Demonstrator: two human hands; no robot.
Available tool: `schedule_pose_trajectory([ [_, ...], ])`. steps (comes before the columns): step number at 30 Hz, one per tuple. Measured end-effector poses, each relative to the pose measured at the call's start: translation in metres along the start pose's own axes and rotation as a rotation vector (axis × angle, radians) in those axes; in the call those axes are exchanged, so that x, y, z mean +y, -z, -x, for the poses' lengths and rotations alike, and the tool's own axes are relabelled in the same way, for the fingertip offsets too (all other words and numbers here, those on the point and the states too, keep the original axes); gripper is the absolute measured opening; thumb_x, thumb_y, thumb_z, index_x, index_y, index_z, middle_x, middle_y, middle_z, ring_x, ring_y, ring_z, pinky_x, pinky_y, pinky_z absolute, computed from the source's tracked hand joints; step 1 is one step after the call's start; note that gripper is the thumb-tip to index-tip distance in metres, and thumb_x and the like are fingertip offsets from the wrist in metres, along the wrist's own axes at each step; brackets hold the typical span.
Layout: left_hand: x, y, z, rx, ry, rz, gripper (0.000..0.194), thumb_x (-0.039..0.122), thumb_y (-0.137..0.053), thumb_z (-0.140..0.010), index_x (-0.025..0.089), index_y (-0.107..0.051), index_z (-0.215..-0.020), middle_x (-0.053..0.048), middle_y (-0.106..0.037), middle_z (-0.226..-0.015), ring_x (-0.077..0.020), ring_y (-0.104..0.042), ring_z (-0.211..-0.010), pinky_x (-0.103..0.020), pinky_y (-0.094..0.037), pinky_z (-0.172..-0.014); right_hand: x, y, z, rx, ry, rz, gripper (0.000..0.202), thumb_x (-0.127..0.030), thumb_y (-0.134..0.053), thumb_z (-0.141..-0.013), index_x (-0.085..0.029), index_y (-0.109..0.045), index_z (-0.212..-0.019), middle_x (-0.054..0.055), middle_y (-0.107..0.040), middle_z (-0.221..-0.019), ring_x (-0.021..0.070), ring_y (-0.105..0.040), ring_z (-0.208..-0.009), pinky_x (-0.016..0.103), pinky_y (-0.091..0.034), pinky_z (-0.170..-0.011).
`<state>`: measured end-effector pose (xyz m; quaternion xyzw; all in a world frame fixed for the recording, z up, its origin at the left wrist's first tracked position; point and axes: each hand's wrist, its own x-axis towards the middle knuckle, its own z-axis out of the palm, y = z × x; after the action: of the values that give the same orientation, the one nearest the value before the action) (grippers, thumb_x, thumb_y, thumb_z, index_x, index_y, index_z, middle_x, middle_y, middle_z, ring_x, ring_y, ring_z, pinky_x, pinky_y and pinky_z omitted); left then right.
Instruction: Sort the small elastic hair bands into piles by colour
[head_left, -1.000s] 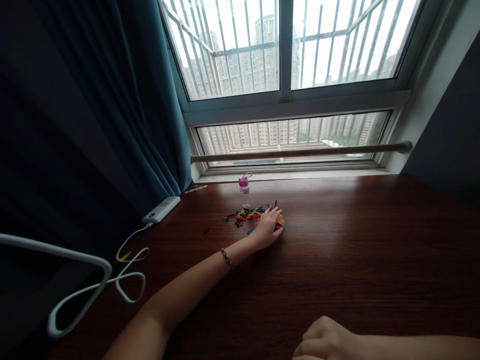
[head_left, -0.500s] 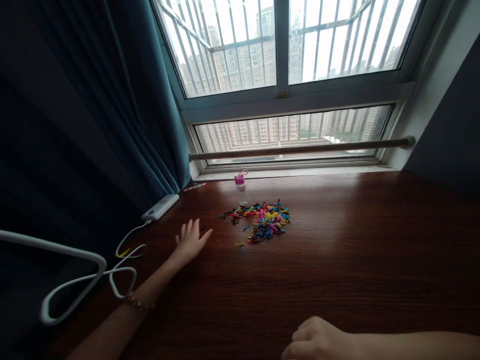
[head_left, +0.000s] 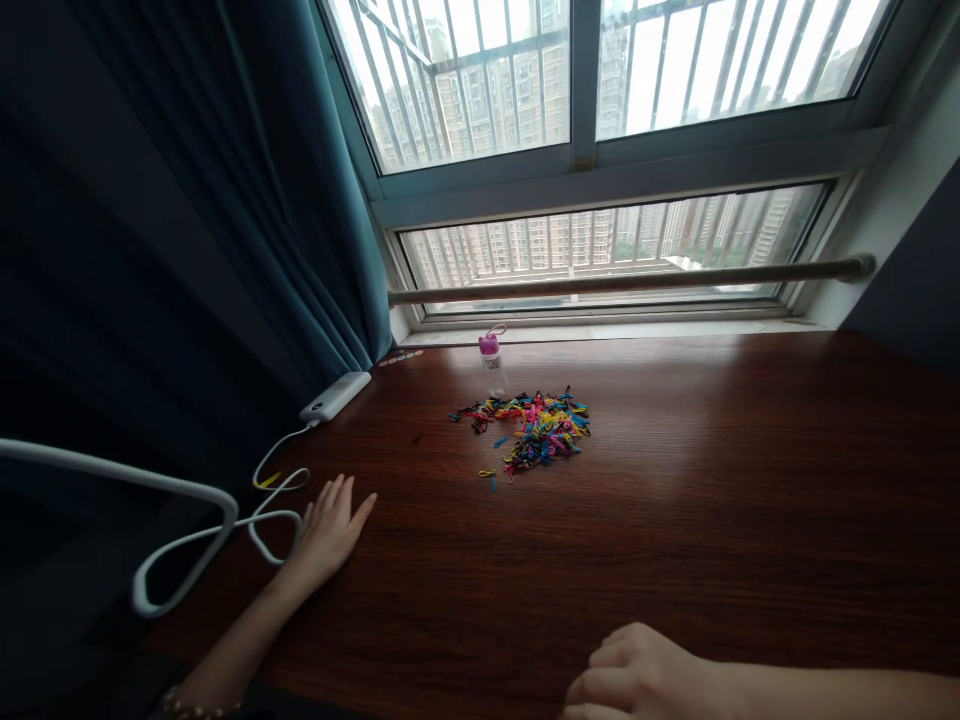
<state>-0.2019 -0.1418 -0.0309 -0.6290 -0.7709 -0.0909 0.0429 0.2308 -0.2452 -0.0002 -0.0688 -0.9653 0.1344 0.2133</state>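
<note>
My left hand lies on the brown wooden table at the left, fingers stretched out and nothing held. It is beside the loops of a white cable. At the bottom edge, my right hand rests on the table with its fingers curled in; the inside is hidden. Further off, apart from both hands, lies a pile of small multicoloured loop-shaped pieces, too small to name surely. A few loose ones lie at its near left. Behind the pile stands a small clear bottle with a pink lid and strap.
A white power strip lies by the blue curtain at the left. A small dark piece is on the table left of the pile. Across the back runs a rail before the window.
My left hand has drawn back toward me and to the left, away from the pile. My right hand stays curled in about the same place. The view has shifted slightly.
</note>
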Motion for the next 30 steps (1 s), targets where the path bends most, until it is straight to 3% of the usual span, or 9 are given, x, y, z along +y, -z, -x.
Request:
schedule_pose_trajectory([
  [5, 0.026, -0.013, -0.035, -0.053, -0.09, 0.026, 0.067, 0.049, -0.026, -0.083, 0.004, -0.026, -0.133, -0.019, -0.026, -0.14, -0.0292, -0.022, -0.129, -0.047, -0.024, -0.102, -0.003, 0.003, -0.003, -0.021, -0.022, -0.006, 0.037, -0.028, -0.013, -0.094, -0.018, -0.048, -0.096, 0.0, -0.062, -0.076, 0.0088, -0.049, -0.057, 0.02, -0.038, -0.054],
  [10, 0.079, -0.014, -0.076, -0.084, -0.129, 0.137, 0.064, 0.045, -0.03, -0.083, 0.002, -0.029, -0.131, -0.021, -0.024, -0.139, -0.0312, -0.021, -0.129, -0.048, -0.021, -0.102, -0.002, 0.002, -0.003, -0.025, -0.025, 0.012, 0.038, -0.029, -0.012, -0.094, -0.018, -0.048, -0.092, 0.0, -0.061, -0.075, 0.0085, -0.047, -0.055, 0.02, -0.038, -0.052],
  [14, 0.127, -0.021, -0.096, -0.069, -0.218, 0.19, 0.059, 0.037, -0.03, -0.084, -0.003, -0.032, -0.128, -0.025, -0.026, -0.137, -0.0316, -0.021, -0.129, -0.046, -0.02, -0.103, -0.001, 0.0, -0.002, -0.025, -0.021, 0.042, 0.037, -0.029, -0.013, -0.094, -0.019, -0.048, -0.088, -0.001, -0.061, -0.075, 0.0084, -0.046, -0.053, 0.02, -0.037, -0.05],
  [18, 0.183, -0.03, -0.096, -0.056, -0.368, 0.274, 0.052, 0.033, -0.03, -0.085, 0.002, -0.034, -0.127, -0.021, -0.03, -0.137, -0.0261, -0.026, -0.128, -0.041, -0.022, -0.104, 0.0, -0.002, -0.001, -0.013, -0.019, 0.047, 0.036, -0.029, -0.015, -0.094, -0.019, -0.048, -0.087, -0.001, -0.061, -0.075, 0.0083, -0.047, -0.053, 0.02, -0.037, -0.05],
  [23, 0.245, -0.035, -0.088, -0.027, -0.484, 0.39, 0.048, 0.028, -0.034, -0.084, -0.002, -0.038, -0.122, -0.026, -0.035, -0.132, -0.0294, -0.029, -0.126, -0.043, -0.022, -0.103, 0.002, -0.006, 0.0, 0.002, -0.063, -0.042, 0.041, -0.033, -0.013, -0.094, -0.017, -0.05, -0.086, 0.001, -0.06, -0.066, 0.0085, -0.05, -0.051, 0.018, -0.038, -0.049],
  [27, 0.278, -0.025, -0.086, -0.017, -0.584, 0.503, 0.04, 0.024, -0.035, -0.085, 0.006, -0.042, -0.119, -0.019, -0.044, -0.127, -0.0235, -0.039, -0.12, -0.037, -0.03, -0.101, 0.003, -0.002, 0.002, -0.011, -0.109, -0.102, 0.045, -0.035, -0.013, -0.093, -0.014, -0.053, -0.089, 0.002, -0.057, -0.06, 0.0094, -0.051, -0.049, 0.018, -0.039, -0.05],
  [30, 0.29, -0.011, -0.084, -0.029, -0.647, 0.576, 0.034, 0.026, -0.034, -0.087, 0.012, -0.048, -0.114, -0.013, -0.052, -0.12, -0.0202, -0.047, -0.113, -0.033, -0.035, -0.097, 0.005, 0.0, 0.002, -0.029, -0.101, -0.11, 0.042, -0.033, -0.016, -0.093, -0.013, -0.054, -0.09, 0.003, -0.057, -0.059, 0.0102, -0.05, -0.049, 0.019, -0.038, -0.048],
])
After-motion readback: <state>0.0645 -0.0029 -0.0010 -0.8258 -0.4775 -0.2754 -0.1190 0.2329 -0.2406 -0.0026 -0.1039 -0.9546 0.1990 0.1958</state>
